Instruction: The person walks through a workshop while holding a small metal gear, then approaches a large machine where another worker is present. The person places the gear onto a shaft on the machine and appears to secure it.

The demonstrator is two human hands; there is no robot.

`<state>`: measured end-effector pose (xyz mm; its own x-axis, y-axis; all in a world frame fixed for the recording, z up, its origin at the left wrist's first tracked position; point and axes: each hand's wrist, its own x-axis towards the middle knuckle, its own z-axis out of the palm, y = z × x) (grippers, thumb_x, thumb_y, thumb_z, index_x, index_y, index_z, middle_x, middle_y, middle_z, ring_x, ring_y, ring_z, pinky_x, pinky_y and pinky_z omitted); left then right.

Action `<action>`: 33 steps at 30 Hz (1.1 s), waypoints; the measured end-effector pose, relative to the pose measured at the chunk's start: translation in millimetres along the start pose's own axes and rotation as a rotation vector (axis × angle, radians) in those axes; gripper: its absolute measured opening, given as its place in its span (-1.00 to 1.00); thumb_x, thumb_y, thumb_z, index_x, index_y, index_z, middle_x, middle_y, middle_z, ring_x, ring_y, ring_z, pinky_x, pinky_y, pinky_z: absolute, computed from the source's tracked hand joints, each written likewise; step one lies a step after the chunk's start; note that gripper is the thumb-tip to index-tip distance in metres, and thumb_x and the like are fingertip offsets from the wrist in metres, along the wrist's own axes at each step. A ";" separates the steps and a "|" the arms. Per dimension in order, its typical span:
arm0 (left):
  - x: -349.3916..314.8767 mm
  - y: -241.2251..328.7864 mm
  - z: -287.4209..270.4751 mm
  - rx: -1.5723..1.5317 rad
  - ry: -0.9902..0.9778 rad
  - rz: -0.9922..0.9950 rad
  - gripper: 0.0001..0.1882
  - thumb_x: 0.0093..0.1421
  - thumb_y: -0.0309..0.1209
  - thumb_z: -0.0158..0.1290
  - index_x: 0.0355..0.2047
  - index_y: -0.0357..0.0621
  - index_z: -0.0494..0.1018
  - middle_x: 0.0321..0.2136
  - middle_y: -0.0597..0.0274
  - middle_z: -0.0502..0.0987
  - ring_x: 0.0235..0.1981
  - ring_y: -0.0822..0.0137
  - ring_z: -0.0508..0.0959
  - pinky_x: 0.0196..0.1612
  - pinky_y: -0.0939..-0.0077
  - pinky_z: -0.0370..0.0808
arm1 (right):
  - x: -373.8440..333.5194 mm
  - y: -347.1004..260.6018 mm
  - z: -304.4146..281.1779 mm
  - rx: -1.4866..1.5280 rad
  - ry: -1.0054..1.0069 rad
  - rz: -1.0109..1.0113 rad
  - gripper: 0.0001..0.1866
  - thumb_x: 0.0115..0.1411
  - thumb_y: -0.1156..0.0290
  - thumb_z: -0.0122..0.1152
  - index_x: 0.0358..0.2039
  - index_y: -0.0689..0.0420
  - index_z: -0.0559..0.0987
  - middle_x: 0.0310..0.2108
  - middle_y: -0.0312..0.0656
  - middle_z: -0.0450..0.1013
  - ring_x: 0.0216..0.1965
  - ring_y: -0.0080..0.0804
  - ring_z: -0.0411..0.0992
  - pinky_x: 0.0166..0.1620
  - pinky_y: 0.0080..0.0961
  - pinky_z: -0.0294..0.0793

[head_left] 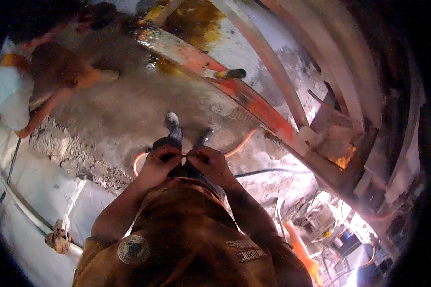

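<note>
My left hand (161, 161) and my right hand (209, 162) are close together in front of my waist. Both are closed on a thin orange hose or cord (244, 142), whose exact kind I cannot make out. A short stretch of it shows between the two hands. Beyond my left hand it bends down in a loop, and past my right hand it runs up toward a red-orange beam (196, 57). Dark, dusty boots (173, 123) stand on the muddy floor beyond my hands.
Broken rubble (62, 148) lines the floor at left, beside a pale ledge (38, 167) with a pipe. A person in white (12, 95) bends at far left. A dark cable (268, 171) lies at right. Curved ribs (268, 52) rise beyond the beam, and bright clutter (330, 229) fills the lower right.
</note>
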<state>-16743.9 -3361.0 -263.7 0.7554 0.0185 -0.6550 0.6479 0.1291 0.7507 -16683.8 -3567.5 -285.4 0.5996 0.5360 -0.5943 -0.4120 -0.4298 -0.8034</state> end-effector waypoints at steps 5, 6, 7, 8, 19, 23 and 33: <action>2.4 12.7 17.1 0.238 -0.034 0.061 -0.83 0.18 -0.45 0.14 -0.23 -0.21 0.51 -0.33 0.21 0.59 -0.27 0.45 0.54 -0.15 0.53 0.47 | -17.2 2.8 -8.9 0.018 0.077 0.005 -0.64 0.15 0.12 0.29 -0.20 0.14 0.61 -0.30 -0.09 0.57 -0.32 -0.27 0.54 -0.22 -0.38 0.48; 1.3 13.6 22.6 0.245 -0.035 0.065 -0.84 0.18 -0.45 0.14 -0.23 -0.20 0.51 -0.34 0.22 0.59 -0.27 0.45 0.54 -0.16 0.53 0.46 | -20.6 4.0 -12.4 0.017 0.081 -0.009 -0.65 0.16 0.14 0.28 -0.20 0.15 0.61 -0.30 -0.09 0.56 -0.32 -0.28 0.53 -0.22 -0.38 0.48; 0.6 14.3 28.1 0.250 -0.037 0.069 -0.85 0.18 -0.46 0.14 -0.23 -0.20 0.51 -0.34 0.22 0.59 -0.27 0.45 0.54 -0.16 0.53 0.46 | -24.2 5.1 -16.4 0.015 0.085 -0.023 -0.66 0.16 0.16 0.27 -0.20 0.16 0.61 -0.31 -0.09 0.56 -0.32 -0.29 0.53 -0.22 -0.39 0.48; 1.1 14.4 33.3 0.242 -0.048 0.059 -0.85 0.18 -0.45 0.14 -0.25 -0.20 0.52 -0.33 0.21 0.58 -0.26 0.43 0.54 -0.14 0.51 0.45 | -27.8 6.1 -20.7 0.012 0.089 -0.037 -0.67 0.17 0.18 0.27 -0.20 0.17 0.60 -0.31 -0.10 0.56 -0.32 -0.31 0.53 -0.22 -0.39 0.48; 1.2 22.0 81.4 0.257 -0.130 0.026 -0.84 0.18 -0.38 0.13 -0.27 -0.19 0.50 -0.34 0.25 0.53 -0.26 0.44 0.49 -0.14 0.51 0.41 | -66.3 12.1 -59.9 0.152 0.136 -0.038 -0.79 0.14 0.41 0.30 -0.26 0.28 0.61 -0.41 -0.14 0.55 -0.36 -0.57 0.48 -0.29 -0.55 0.49; 0.2 31.9 101.3 0.313 -0.151 0.023 -0.83 0.19 -0.38 0.13 -0.25 -0.17 0.49 -0.33 0.25 0.53 -0.27 0.44 0.49 -0.15 0.50 0.43 | -78.0 18.6 -73.6 0.114 0.123 -0.088 -0.72 0.21 0.29 0.20 -0.14 0.17 0.61 -0.28 -0.09 0.57 -0.32 -0.32 0.53 -0.22 -0.40 0.49; -0.9 26.5 124.2 0.498 -0.170 0.240 -0.86 0.18 -0.48 0.12 -0.24 -0.20 0.51 -0.29 0.18 0.57 -0.25 0.38 0.55 -0.14 0.49 0.47 | -90.1 37.3 -85.1 0.109 0.151 -0.161 -0.74 0.20 0.32 0.23 -0.18 0.20 0.60 -0.31 -0.08 0.57 -0.39 -0.39 0.49 -0.29 -0.42 0.47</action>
<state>-16715.2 -3480.7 -232.6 0.8652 -0.1756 -0.4697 0.3938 -0.3418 0.8533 -16694.8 -3693.7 -258.7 0.7558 0.4732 -0.4526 -0.3695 -0.2625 -0.8914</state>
